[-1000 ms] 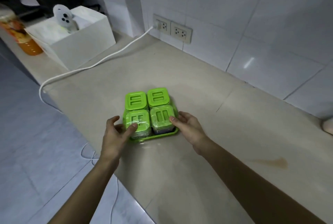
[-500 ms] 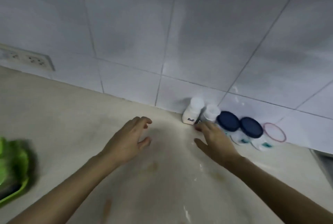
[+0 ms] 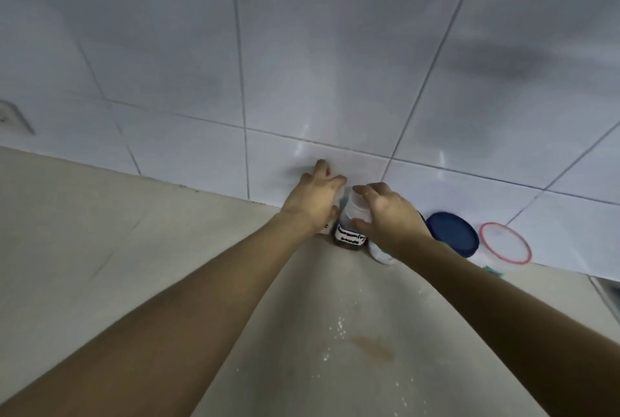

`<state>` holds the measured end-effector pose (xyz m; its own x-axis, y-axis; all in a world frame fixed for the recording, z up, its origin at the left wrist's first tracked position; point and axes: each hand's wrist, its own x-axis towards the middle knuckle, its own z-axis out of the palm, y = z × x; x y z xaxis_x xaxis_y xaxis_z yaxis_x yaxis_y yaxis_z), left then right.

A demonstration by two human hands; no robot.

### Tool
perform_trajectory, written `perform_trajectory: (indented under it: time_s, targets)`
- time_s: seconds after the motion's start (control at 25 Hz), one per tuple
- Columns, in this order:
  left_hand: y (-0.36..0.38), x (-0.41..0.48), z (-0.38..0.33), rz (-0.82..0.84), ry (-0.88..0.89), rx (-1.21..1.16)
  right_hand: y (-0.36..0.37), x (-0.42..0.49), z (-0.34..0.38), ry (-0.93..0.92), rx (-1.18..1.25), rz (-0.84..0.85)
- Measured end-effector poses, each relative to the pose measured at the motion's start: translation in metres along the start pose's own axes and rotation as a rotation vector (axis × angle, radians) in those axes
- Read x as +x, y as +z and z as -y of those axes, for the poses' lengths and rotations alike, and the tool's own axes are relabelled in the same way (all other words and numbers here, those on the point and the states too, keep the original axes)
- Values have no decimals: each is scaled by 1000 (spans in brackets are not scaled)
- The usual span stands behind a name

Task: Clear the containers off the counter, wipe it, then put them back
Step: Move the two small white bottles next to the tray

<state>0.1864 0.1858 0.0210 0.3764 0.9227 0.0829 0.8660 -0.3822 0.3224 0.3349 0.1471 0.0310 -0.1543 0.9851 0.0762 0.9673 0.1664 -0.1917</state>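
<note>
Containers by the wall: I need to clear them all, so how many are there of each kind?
Labelled jar: 1
White bottle, mostly under the left hand: 1
White tub, lid hidden: 1
Blue-lidded tub: 1
Pink-rimmed tub: 1
Total: 5

Both hands [image 3: 349, 208] reach the labelled jar [image 3: 352, 230] beside the blue-lidded tub [image 3: 453, 233]

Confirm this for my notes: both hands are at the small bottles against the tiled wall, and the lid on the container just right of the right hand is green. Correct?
Not quite. The head view shows that lid is dark blue, not green. The rest stands: the left hand and right hand are at the small bottles against the tiled wall.
</note>
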Motion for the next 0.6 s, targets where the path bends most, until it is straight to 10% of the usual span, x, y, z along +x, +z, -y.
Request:
perform_trajectory:
  time_s: [0.6]
  targets:
    - [-126,-205,200,-50,-237,-104,16,14,203,-331,177,211]
